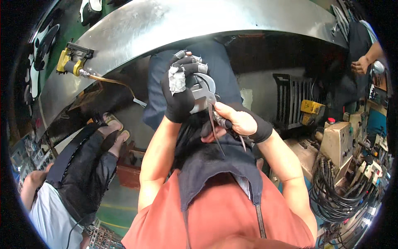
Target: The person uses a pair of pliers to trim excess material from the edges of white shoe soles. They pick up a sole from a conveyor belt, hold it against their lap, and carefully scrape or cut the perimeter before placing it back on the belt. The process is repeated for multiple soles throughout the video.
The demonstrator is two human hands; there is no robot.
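Salmon-red cloth of the person's shirt [224,207] lies nearest the camera, below a dark navy apron [199,174]. Above the lap, between the two hands, is a rounded black piece with a smooth pale-grey curved edge [210,84], partly hidden by fingers. The left hand [179,85], in a black glove with whitish tape, curls around its left side. The right hand [241,123], in a dark half-glove, is closed around the handles of grey metal pincers [211,99], whose broad head overlaps the piece.

The piece looks fairly light and firm, perhaps with some give; its smooth edge could slip or scuff, so a broad hold on the side, clear of the metal head, seems safest. The pincers look rigid and dense, best held well back along the slim handles, away from the pivot.

Farther out, a long brushed-metal counter [137,31] curves across the top, carrying a yellow-and-black pneumatic tool [74,61]. A co-worker in dark clothing [85,170] is at left; a beige control box [336,141] stands at right.
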